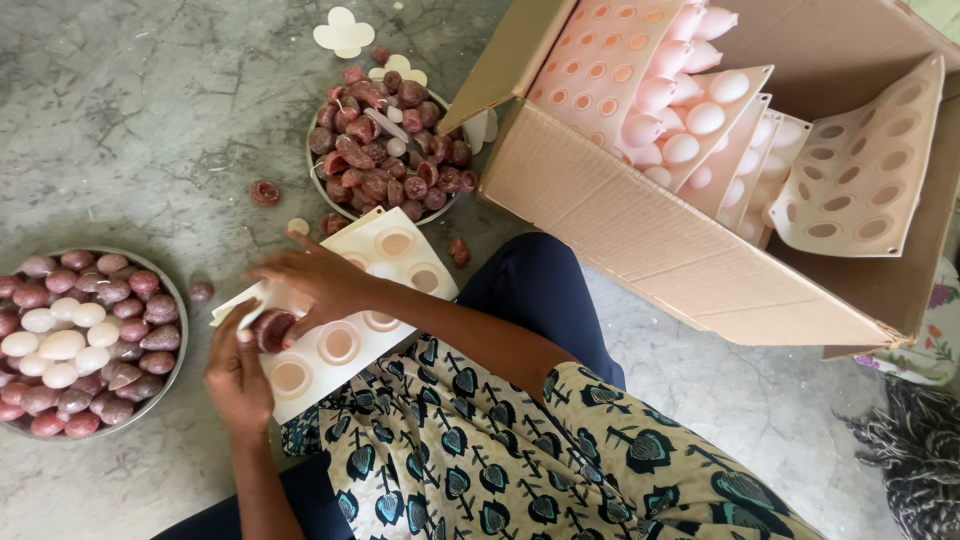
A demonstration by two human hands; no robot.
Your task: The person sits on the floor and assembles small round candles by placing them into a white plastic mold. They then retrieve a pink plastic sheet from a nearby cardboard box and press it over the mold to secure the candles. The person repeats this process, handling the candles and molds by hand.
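A dark red moulded piece (pixel 270 328) sits in the cream mould tray (pixel 345 310), pinched by left hand (pixel 238 375) and right hand (pixel 315 283). Two bowls: mixed pieces (pixel 170 385) at nine o'clock, dark ones (pixel 312 165) at twelve. Cardboard box (pixel 640 225) at two o'clock holds stacked moulds.

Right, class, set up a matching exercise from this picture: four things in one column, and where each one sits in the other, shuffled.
Things:
1. cardboard box
2. bowl of pink and white pieces
3. bowl of dark red pieces
4. cream mould tray

Places:
A. far left on the floor
B. on the person's lap, under both hands
C. upper right, holding stacked moulds
D. top middle, beside the box flap

Pairs: 1-C, 2-A, 3-D, 4-B
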